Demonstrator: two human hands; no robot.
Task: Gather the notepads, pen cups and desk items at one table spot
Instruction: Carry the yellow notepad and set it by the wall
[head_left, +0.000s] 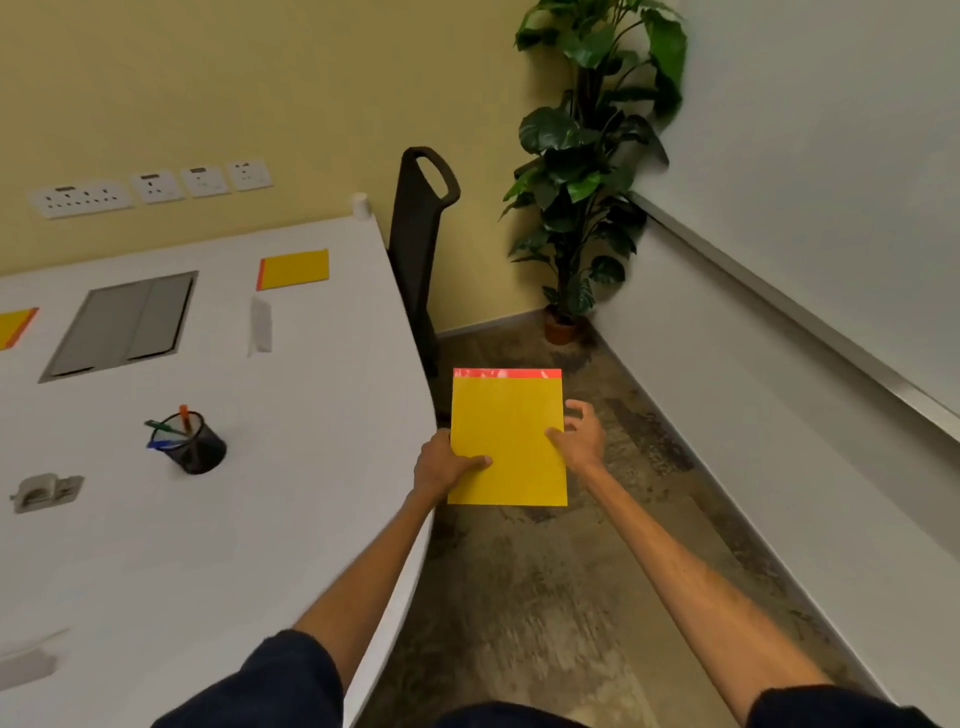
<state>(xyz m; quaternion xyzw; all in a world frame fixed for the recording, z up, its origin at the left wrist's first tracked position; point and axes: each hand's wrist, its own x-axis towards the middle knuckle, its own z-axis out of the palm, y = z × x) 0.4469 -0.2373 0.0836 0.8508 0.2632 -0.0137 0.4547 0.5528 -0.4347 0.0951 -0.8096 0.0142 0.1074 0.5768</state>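
A white table (291, 415) stretches to the left of the left hand (445, 462). Nearest that hand on it stands a black mesh pen cup (200, 447). Farther left lies a grey stapler-like item (44, 491). Beyond the hand lie a yellow notepad (294, 269), a clear wrapper (260, 325) and a grey hatch (122, 325); another notepad (15, 327) sits at the far left edge.

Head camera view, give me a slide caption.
Both hands hold a yellow notepad beside the white table.
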